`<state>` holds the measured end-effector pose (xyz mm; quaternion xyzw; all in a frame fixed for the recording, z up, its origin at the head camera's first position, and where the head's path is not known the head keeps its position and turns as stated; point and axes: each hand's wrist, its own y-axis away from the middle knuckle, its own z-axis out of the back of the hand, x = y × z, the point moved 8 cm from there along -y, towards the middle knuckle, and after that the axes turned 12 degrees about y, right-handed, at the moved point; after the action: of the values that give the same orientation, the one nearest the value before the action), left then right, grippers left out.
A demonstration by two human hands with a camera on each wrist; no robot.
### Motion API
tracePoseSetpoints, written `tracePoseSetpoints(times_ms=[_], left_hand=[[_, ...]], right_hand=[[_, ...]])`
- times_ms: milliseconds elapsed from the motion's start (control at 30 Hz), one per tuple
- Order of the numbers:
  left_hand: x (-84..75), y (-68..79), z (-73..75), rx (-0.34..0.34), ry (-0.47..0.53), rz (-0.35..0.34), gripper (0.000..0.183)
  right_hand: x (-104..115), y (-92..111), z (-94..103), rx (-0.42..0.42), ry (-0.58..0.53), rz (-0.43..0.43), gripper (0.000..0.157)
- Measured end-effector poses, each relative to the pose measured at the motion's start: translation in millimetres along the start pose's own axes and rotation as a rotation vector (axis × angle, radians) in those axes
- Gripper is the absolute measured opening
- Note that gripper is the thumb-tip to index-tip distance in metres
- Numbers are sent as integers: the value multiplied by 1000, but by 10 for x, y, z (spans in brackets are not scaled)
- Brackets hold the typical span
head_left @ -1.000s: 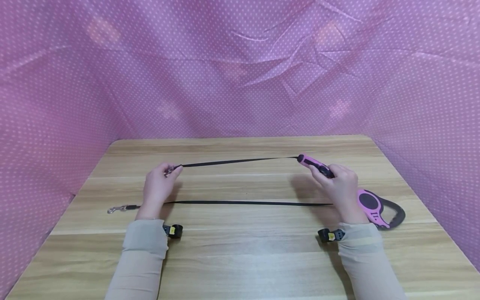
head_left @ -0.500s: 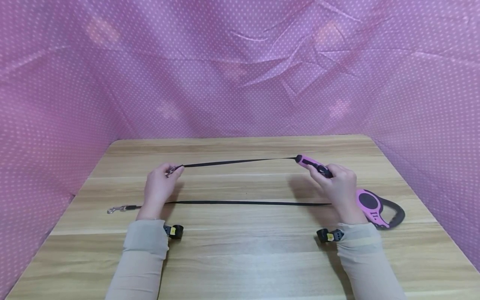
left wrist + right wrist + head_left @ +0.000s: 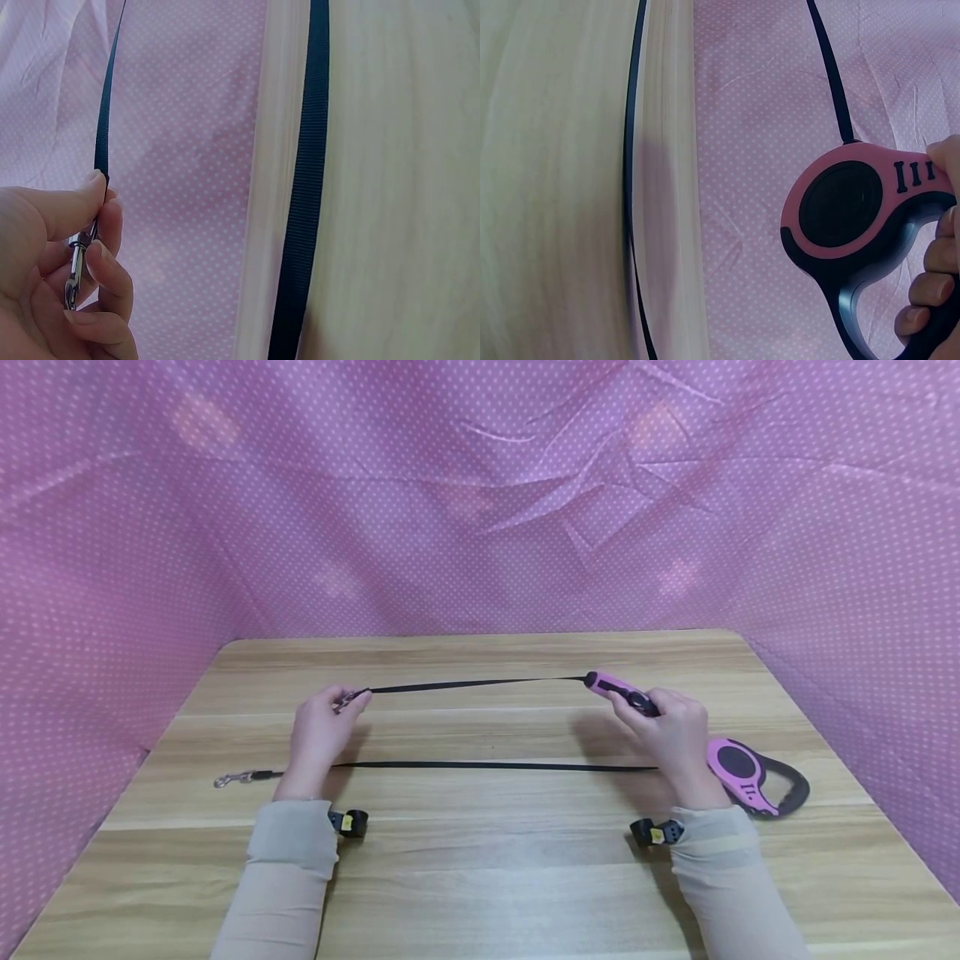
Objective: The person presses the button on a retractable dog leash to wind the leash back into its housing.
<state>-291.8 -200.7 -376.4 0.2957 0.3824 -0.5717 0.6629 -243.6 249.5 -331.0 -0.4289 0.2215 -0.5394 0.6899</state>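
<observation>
My right hand grips the black handle of a pink and black retractable dog leash, fingers curled through its loop. From its case a black strap runs taut through the air to my left hand. There the thumb and fingers pinch the strap's end just above a metal snap hook, seen best in the left wrist view. Below the hands, a second pink and black retractable leash lies on the table at the right, partly behind my right wrist. Its strap stretches left across the wood.
The second leash's metal clip lies at the left, beyond my left wrist. A light wood table carries everything. Pink dotted cloth hangs behind it and along both sides. Each wrist wears a small black camera.
My right hand has drifted slightly left with the held leash, so the strap between the hands is a little shorter. My left hand has barely shifted right. The leash on the table stays put.
</observation>
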Motion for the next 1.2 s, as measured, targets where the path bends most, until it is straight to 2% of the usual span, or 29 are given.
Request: tracePoseSetpoints(times_ms=[333, 700, 1033, 1200], left_hand=[[-37, -8, -22, 1, 6, -23, 51], [-84, -27, -65, 19, 7, -49, 46], [-99, -37, -118, 57, 6, -49, 46], [-115, -48, -119, 59, 4, -61, 45]], right_hand=[[31, -6, -21, 17, -3, 7, 38], [93, -14, -21, -9, -24, 32, 37], [99, -2, -93, 35, -35, 15, 35], [103, -3, -106, 24, -33, 21, 35]])
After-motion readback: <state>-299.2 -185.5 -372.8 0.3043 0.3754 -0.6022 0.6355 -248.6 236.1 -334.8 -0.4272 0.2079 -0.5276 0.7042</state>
